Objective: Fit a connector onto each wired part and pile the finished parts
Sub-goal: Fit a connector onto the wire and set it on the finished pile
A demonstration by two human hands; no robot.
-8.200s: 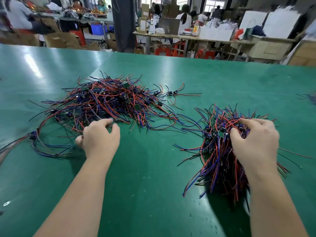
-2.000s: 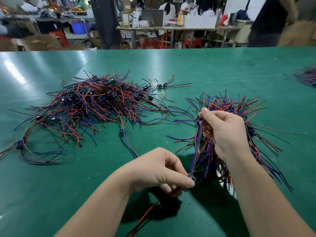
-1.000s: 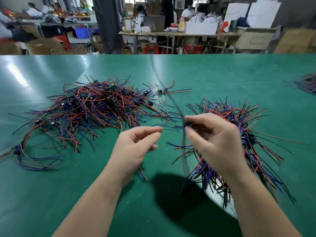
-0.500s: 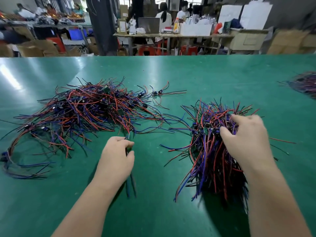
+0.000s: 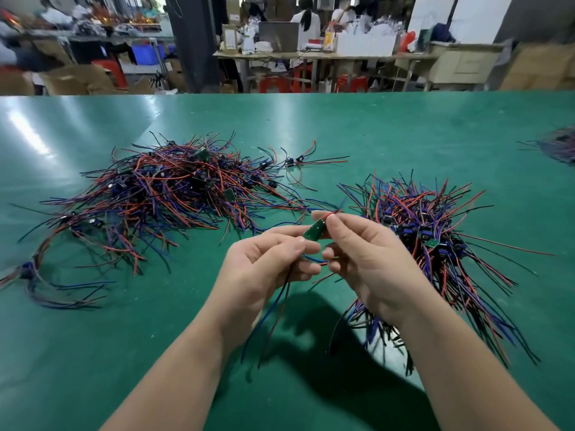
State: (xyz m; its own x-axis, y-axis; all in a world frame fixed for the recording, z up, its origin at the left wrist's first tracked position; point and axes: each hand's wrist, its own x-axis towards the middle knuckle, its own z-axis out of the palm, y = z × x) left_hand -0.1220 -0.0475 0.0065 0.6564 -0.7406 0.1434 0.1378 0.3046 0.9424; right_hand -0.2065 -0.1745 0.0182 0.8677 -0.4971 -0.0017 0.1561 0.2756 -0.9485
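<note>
Two hands are seen in the head view, held up together above the green desk [image 5: 404,135], near its middle. A small green circuit board [image 5: 315,230], the wired part, is pinched between them. Its far end is held by the thumb and forefinger of the right hand [image 5: 367,262], and its near end by the curled fingers of the left hand [image 5: 267,269]. Blue, black and red wires [image 5: 271,309] are trailed down from this grip, below the left wrist. Whether a connector is fitted cannot be told.

To the left and farther off, a broad loose pile [image 5: 174,194] of red, blue and black wired parts is spread on the desk. To the right, just behind the right hand, a tighter bundle [image 5: 435,244] is laid, its wire ends fanned outward. One stray part [image 5: 298,160] is seen between the two, on the far side. Another heap [image 5: 560,147] is cut off by the far right edge.
</note>
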